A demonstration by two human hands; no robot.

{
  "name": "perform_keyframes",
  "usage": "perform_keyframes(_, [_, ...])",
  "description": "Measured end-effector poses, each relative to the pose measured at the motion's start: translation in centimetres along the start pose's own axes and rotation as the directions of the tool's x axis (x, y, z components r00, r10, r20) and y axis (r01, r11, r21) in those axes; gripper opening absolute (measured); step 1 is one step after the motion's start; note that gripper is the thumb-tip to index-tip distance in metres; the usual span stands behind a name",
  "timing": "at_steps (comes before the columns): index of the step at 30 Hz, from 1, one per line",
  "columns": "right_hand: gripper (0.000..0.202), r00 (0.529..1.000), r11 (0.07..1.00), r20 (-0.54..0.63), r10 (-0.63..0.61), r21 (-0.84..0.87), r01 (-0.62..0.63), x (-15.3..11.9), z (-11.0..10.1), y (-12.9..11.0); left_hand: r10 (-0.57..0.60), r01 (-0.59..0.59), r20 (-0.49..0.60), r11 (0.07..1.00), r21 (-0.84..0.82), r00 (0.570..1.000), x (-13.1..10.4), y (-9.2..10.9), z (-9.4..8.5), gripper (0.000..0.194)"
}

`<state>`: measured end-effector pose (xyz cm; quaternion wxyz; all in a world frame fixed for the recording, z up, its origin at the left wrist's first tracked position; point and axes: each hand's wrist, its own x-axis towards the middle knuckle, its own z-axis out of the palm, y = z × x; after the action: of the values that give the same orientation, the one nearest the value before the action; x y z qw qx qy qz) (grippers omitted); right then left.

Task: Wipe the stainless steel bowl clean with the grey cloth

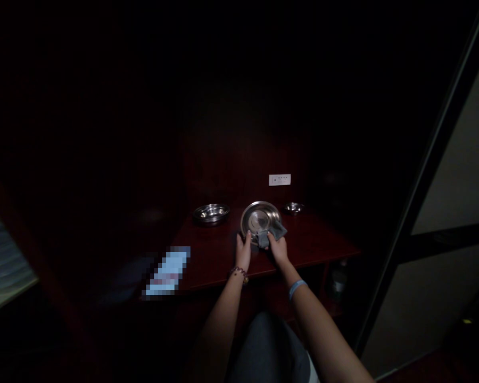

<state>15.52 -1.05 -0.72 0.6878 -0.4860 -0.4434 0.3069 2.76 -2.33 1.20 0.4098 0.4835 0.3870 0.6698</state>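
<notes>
A very dark room surrounds the person, with a pale panel (pixel 447 202) in a black frame slanting along the right side. Below the dark reddish back wall (pixel 243 159) spreads a glossy, deep-red table (pixel 315 244), an open space beneath its front edge. The person's grey-clad leg (pixel 263 340) shows at the bottom, close to that edge. At the far left is a pale, striped surface (pixel 3 266), too dim to identify.

A light-blue patch (pixel 170 271) by the table's left side is pixelated, so any writing on it cannot be read. The shiny metal bowl (pixel 259 219) is tilted up above the table, its hollow turned toward the person, between and just beyond both hands. The left hand (pixel 243 252) grips its lower left rim, thumb on the near side. The right hand (pixel 278 247) is closed on a grey cloth (pixel 277 232), pressing it against the bowl's lower right side with the thumb in front.

Stacked metal dishes (pixel 211 213) sit on the table left of the bowl; a smaller metal dish (pixel 294 208) rests to its right, farther back. A white socket plate (pixel 280 180) is set in the wall, its markings too small to read. A blue band (pixel 297 288) circles the right forearm and a beaded bracelet (pixel 238 274) the left wrist.
</notes>
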Motion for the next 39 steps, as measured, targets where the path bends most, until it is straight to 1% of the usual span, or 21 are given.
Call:
perform_keyframes(3, [0.034,1.0,1.0,-0.007,-0.002,0.011,0.002,0.1,0.0,0.2,0.022,-0.024,0.063,0.999,0.045,0.998,0.0,-0.3,0.1,0.05])
perform_keyframes(5, [0.034,1.0,1.0,0.014,0.003,-0.002,-0.003,0.1,0.1,0.2,0.045,-0.051,0.084,0.996,0.073,0.995,0.1,-0.5,0.1,0.043])
perform_keyframes(7, [0.033,0.999,1.0,0.04,0.006,-0.006,-0.006,0.1,0.2,0.2,0.03,-0.038,0.082,0.995,0.096,0.996,0.3,-0.7,0.1,0.035])
perform_keyframes(10, [0.031,0.998,1.0,0.057,0.004,-0.007,-0.003,-0.1,0.3,-0.1,-0.026,0.022,0.051,0.995,0.093,0.998,0.6,-0.8,0.0,0.028])
perform_keyframes(13, [0.029,0.998,0.999,0.061,0.007,-0.044,-0.004,-0.4,0.3,-0.5,-0.007,0.008,-0.003,0.999,0.052,1.0,0.7,-0.9,-0.1,0.027])
perform_keyframes(15, [0.027,0.998,0.997,0.056,0.01,-0.08,-0.006,-0.6,0.3,-0.9,0.018,-0.017,-0.04,0.999,0.033,0.999,0.7,-1.0,-0.2,0.028])
perform_keyframes(18, [0.023,0.999,0.992,0.048,0.015,-0.127,-0.009,-0.9,0.3,-1.4,0.027,-0.027,-0.096,1.0,-0.003,0.995,0.8,-1.0,-0.4,0.034])
perform_keyframes(21, [0.021,1.0,0.987,0.018,0.012,-0.16,-0.009,-1.0,0.2,-1.6,0.022,-0.025,-0.117,0.999,-0.024,0.993,1.0,-1.1,-0.5,0.041])
perform_keyframes(23, [0.02,1.0,0.987,-0.009,0.011,-0.158,-0.013,-1.0,0.1,-1.5,0.025,-0.027,-0.102,1.0,-0.015,0.994,1.0,-1.1,-0.5,0.042])
perform_keyframes(26, [0.024,1.0,0.991,-0.026,0.014,-0.131,-0.017,-0.7,0.0,-1.0,0.047,-0.048,-0.045,0.999,-0.002,0.998,0.8,-0.8,-0.3,0.038])
perform_keyframes(29, [0.029,1.0,0.993,-0.012,0.009,-0.119,-0.01,-0.4,0.0,-0.6,0.038,-0.038,0.006,0.999,0.014,0.999,0.3,-0.4,0.0,0.035])
perform_keyframes(33, [0.032,1.0,0.996,0.009,0.017,-0.083,-0.016,-0.4,0.1,-0.5,0.04,-0.042,0.046,0.998,0.044,0.998,-0.1,0.0,0.1,0.039])
perform_keyframes(35, [0.033,0.999,0.998,0.028,0.03,-0.059,-0.028,-0.5,0.2,-0.6,0.037,-0.04,0.05,0.997,0.068,0.998,-0.1,0.0,0.0,0.039])
perform_keyframes(39, [0.032,0.997,0.997,0.059,0.042,-0.071,-0.037,-0.6,0.3,-0.7,0.032,-0.033,0.012,0.996,0.088,0.999,0.2,-0.3,-0.1,0.037])
